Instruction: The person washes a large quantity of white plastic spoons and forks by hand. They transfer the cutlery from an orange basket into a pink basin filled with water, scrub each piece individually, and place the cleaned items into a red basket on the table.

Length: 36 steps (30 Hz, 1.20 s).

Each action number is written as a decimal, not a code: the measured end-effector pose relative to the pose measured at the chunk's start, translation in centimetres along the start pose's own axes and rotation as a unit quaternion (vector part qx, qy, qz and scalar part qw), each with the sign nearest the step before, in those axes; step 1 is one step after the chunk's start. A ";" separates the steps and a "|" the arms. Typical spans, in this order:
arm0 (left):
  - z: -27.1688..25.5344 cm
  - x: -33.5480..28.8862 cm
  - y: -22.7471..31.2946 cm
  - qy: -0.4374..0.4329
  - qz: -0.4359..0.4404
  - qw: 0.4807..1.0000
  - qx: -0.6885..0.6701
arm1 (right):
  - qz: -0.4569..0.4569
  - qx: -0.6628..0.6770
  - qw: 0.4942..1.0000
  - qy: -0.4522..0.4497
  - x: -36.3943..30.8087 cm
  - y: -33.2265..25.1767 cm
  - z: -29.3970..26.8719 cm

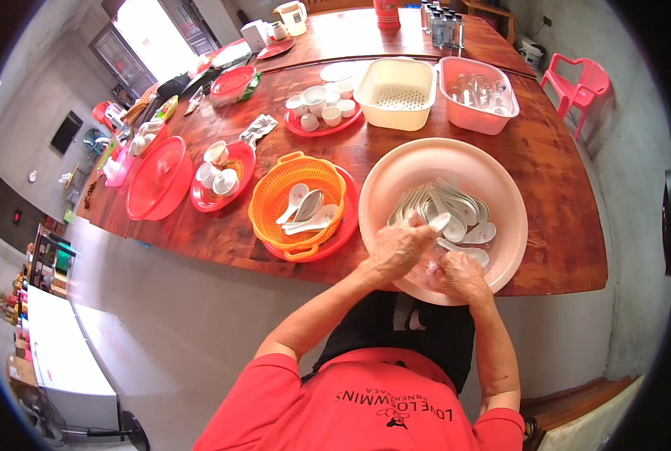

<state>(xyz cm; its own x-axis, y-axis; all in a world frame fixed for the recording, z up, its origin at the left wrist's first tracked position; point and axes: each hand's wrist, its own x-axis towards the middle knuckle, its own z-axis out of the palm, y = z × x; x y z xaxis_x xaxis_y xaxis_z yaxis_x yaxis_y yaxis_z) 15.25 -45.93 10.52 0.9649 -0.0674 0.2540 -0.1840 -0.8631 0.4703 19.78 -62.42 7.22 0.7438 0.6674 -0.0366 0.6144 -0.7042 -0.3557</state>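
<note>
A wide pale-pink basin (381, 174) stands at the table's near edge, with many white ceramic soup spoons (433, 201) piled inside. Over its near left part, my left hand (401, 246) is closed around a white spoon (440, 222), whose bowl points up to the right. Close beside it, low in the basin, my right hand (459, 274) has its fingers curled in; what they hold, if anything, is hidden. Left of the basin, an orange colander (271, 188) holds several white spoons (295, 201) and sits on a red plate (348, 229).
Behind the basin are a cream drainer tub (395, 69) and a pink tub (480, 124) of clear glasses. Red plates with white cups (331, 115) and a red basin (155, 180) spread leftward. Several bottles (444, 28) stand at the back. A pink chair (576, 83) is on the right.
</note>
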 end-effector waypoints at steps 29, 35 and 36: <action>-6.7 1.4 -8.3 0.155 -0.004 0.970 0.187 | 0.078 -0.031 0.995 0.058 -0.9 -0.5 0.1; 2.3 4.9 -1.4 -0.126 0.204 0.963 0.124 | 0.180 -0.055 0.965 0.181 -0.8 -1.3 -0.5; 3.4 5.1 -0.8 -0.147 0.227 0.956 0.111 | 0.170 -0.030 0.949 0.263 -0.9 -1.4 -0.9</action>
<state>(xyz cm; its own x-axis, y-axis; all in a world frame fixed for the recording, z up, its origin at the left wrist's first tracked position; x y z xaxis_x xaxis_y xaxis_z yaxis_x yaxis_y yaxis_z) 20.99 -47.33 8.58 0.8118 -0.5702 0.1257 -0.5839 -0.7942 0.1685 18.46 -62.28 8.65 0.9209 0.1962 0.3367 0.3167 -0.8803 -0.3532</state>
